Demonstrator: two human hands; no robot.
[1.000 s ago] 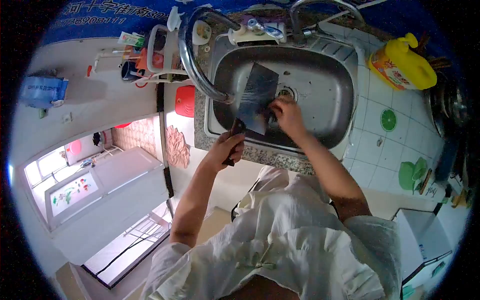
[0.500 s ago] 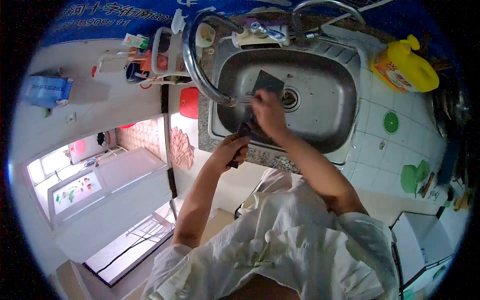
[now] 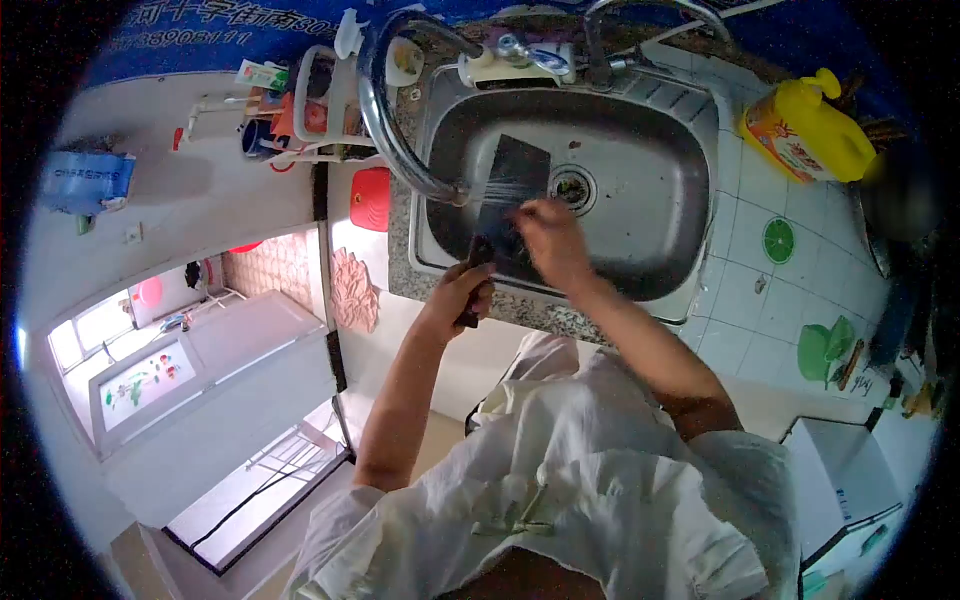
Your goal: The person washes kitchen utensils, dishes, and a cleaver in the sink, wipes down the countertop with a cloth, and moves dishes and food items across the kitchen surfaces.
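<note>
A kitchen cleaver (image 3: 517,170) with a broad dark blade is held over the left part of the steel sink (image 3: 645,140). My left hand (image 3: 458,298) is wrapped around its dark handle near the sink's front edge. Water streams from the curved faucet (image 3: 376,110) onto the blade. My right hand (image 3: 558,245) is beside the blade's right edge, with its fingers curled together. Whatever may be between those fingers is hidden. The drain (image 3: 574,190) shows dark bits in it.
A yellow jug (image 3: 810,130) stands on the tiled counter to the right. Behind the sink is a second faucet (image 3: 655,10). Left of the sink are a red container (image 3: 370,198), a pink cloth (image 3: 354,290) and a rack (image 3: 318,95) with bottles and cups.
My right hand has moved off the blade's face toward its right edge and closer to me. The blade is now more exposed, with water spreading over it. My left hand keeps its grip.
</note>
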